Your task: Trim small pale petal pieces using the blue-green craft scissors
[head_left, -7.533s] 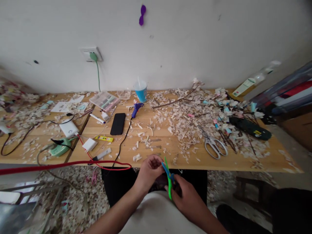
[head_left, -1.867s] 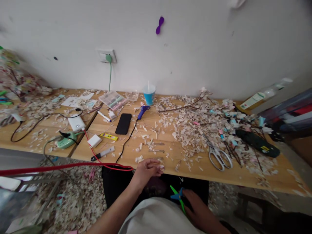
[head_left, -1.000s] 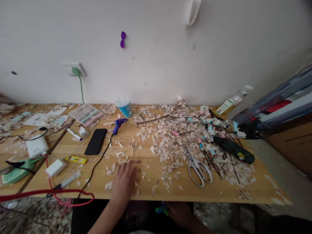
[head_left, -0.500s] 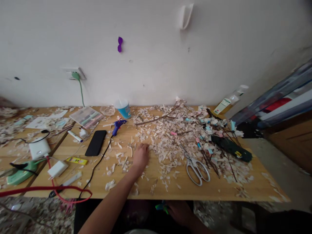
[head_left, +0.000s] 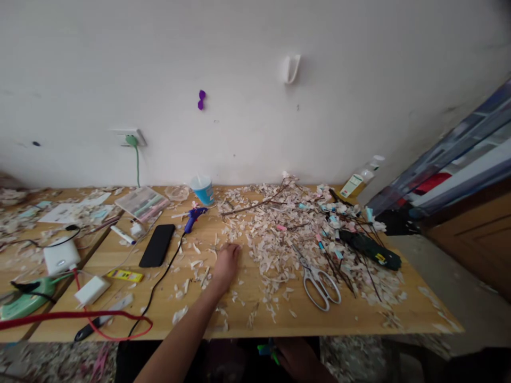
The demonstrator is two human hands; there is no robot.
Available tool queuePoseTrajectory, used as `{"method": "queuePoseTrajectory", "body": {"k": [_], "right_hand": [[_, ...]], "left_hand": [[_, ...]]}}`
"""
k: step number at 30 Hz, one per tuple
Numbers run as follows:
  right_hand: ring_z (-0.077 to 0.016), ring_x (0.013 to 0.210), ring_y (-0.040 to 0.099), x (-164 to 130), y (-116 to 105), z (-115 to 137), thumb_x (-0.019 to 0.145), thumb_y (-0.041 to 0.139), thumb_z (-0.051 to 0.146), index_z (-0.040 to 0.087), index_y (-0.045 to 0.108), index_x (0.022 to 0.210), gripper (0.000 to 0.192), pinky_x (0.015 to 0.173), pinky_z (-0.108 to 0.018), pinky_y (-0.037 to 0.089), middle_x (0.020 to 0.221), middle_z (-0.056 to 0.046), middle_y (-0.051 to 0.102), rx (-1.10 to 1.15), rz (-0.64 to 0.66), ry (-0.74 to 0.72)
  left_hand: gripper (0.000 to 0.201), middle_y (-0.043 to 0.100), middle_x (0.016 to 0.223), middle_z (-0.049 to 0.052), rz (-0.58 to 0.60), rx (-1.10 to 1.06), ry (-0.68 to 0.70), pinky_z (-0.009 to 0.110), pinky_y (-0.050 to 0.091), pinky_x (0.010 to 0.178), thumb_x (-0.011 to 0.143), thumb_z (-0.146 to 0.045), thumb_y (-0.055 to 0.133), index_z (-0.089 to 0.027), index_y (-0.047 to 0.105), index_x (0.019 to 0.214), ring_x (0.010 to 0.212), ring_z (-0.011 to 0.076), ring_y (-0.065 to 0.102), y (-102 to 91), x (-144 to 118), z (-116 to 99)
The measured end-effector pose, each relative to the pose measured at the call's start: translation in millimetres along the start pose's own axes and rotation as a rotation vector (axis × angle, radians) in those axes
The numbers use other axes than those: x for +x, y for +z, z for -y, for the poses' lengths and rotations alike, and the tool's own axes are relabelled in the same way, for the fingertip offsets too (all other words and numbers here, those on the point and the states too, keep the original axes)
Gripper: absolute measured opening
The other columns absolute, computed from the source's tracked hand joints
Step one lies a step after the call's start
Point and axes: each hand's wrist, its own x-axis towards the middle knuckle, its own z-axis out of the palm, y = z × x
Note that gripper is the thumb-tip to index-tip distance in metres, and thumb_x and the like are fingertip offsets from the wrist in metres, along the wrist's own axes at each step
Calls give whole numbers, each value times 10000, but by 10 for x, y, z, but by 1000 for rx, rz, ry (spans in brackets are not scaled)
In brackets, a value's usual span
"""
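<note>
My left hand (head_left: 225, 263) reaches out over the wooden table (head_left: 359, 319) and lies palm down on pale paper scraps (head_left: 275, 239), at the left edge of the big pile. Its fingers are curled onto the scraps, and whether they pinch one is unclear. My right hand (head_left: 291, 357) stays low below the table's front edge, in shadow, holding small green and blue scissors (head_left: 265, 350) that are only partly visible.
Metal scissors (head_left: 319, 279) lie right of my left hand. A black phone (head_left: 157, 245), blue glue gun (head_left: 194, 215) with a black cord, and blue cup (head_left: 203, 190) sit left and behind. A dark green tool (head_left: 371, 249), twigs and a bottle (head_left: 359, 178) are at right. A red cable (head_left: 80, 316) loops at front left.
My left hand went from my lap onto the table and forward into the scraps. My right hand sank below the table edge with the small scissors. The view tilted up.
</note>
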Motion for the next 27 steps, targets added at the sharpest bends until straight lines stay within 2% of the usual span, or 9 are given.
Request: {"method": "queuePoseTrajectory", "body": {"k": [4,8,12,16,18,20,22,24,27], "right_hand": [[-314,1261,504,-7,-86,99,912,459,391,220,528,1351,477,1070,-481,367,1376,-118,542,-3,-44,-14],[-283,1208,552,-125,4,375,898,475,328,239,613,1240,380,1067,-430,388,1283,-86,627,19,-89,-99],[-294,1060,633,-196,10,936,890,502,387,225,633,1169,348,935,-397,495,1143,-120,689,207,-365,-50],[-257,988,637,-43,-479,1587,908,487,389,181,582,1155,336,861,-351,520,1098,-136,668,519,-585,84],[-225,949,618,23,-785,1811,870,526,385,168,465,1278,466,737,-298,542,1226,-156,572,600,-712,78],[-199,918,590,32,-1030,1951,844,544,328,183,428,1300,492,696,-278,530,1214,-138,541,592,-669,34],[-178,834,568,0,-1189,2029,825,562,283,183,483,1228,423,675,-277,512,1064,-97,570,540,-579,36],[-159,746,545,-33,-1278,2076,808,582,265,173,521,1166,375,669,-286,498,954,-63,576,508,-531,49],[-147,706,544,-42,-1346,2133,818,598,304,173,552,1122,334,651,-282,486,924,-51,593,549,-487,46]], "left_hand": [[394,635,744,52,31,-264,-115,333,499,701,811,-503,579,-147,691,937,711,179,601,-234,-215,-47],[517,637,736,13,57,-670,-242,278,517,699,655,-478,774,-161,657,1046,665,112,602,-560,-642,-223],[507,638,725,-15,56,-965,-377,236,518,690,544,-303,880,-178,639,973,690,102,625,-832,-998,-413],[346,619,659,-35,16,-950,-343,221,512,655,557,-303,868,-158,629,761,611,80,588,-953,-1178,-445],[290,609,635,-38,22,-907,-305,207,499,644,587,-308,849,-151,640,713,587,69,563,-980,-1243,-409],[254,635,669,-23,44,-860,-281,213,500,668,612,-306,833,-148,668,724,625,80,579,-1003,-1313,-371],[250,682,761,13,76,-833,-274,243,511,721,629,-311,820,-146,685,760,714,113,620,-1031,-1386,-351],[272,704,794,39,102,-821,-279,265,517,734,633,-326,818,-141,684,780,747,136,640,-1059,-1451,-351],[301,677,673,19,118,-808,-277,257,511,662,628,-351,818,-135,668,773,630,121,615,-1092,-1524,-367]]}}
